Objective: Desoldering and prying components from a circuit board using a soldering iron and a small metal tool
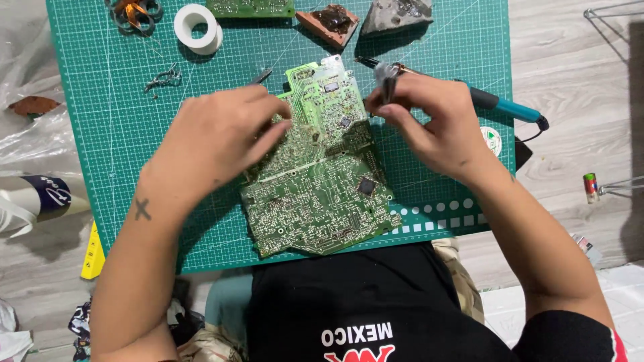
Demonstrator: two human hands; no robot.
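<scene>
A large green printed circuit board (pixel 320 175), flat and irregular in outline, lies on the dark green gridded cutting mat (pixel 107 100) just in front of the person's black shirt. Its long axis runs from the near edge of the mat up and slightly right, with the narrower notched end pointing away from the person. Its surface is densely patterned with pale solder traces and carries a few small square black chips.

The left hand (pixel 211 137) rests on the board's left edge, fingers curled loosely with the tips pressing on the board; whether they pinch anything cannot be told. The right hand (pixel 439 121) is closed around a soldering iron with a teal plastic handle (pixel 500 104), whose long axis lies nearly level, the metal tip pointing left toward the board's far right edge and the black cord end pointing right.

Beyond the board lie a white roll of tape (pixel 198 28), a small twisted piece of grey metal (pixel 163 79) and two rough wedge-shaped blocks, one reddish (pixel 329 23), one grey (pixel 396 15).
</scene>
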